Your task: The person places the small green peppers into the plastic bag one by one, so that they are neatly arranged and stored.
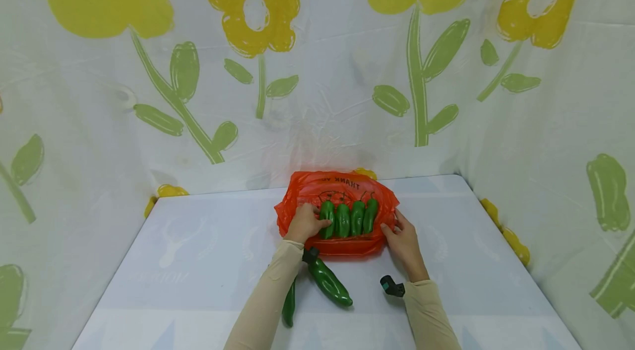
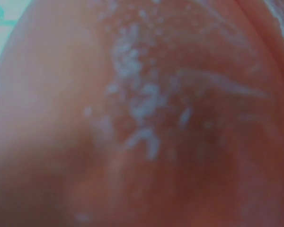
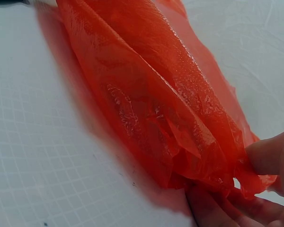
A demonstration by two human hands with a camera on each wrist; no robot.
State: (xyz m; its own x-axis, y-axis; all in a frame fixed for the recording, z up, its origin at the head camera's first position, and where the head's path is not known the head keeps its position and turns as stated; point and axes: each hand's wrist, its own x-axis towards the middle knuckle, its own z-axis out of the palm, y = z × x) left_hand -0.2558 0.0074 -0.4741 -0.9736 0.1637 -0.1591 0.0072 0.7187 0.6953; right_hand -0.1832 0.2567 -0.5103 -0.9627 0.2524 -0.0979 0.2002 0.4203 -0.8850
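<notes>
A red plastic bag (image 1: 342, 249) lies opened out on the table, with several long green peppers (image 1: 357, 217) side by side in it. My left hand (image 1: 302, 224) reaches in at the bag's left side and holds the leftmost green pepper (image 1: 327, 212), thumb across its front. At the bag's right edge my right hand (image 1: 404, 240) pinches the plastic between thumb and fingers, as the right wrist view shows on the crumpled red bag (image 3: 146, 104). Blurred skin-toned surface fills the left wrist view.
Two more green peppers lie on the white table (image 1: 198, 262) in front of the bag: one pepper (image 1: 329, 283) slants between the forearms, another pepper (image 1: 289, 306) is partly hidden by the left sleeve (image 1: 270, 289). A flower-printed cloth (image 1: 327, 91) hangs behind and at both sides.
</notes>
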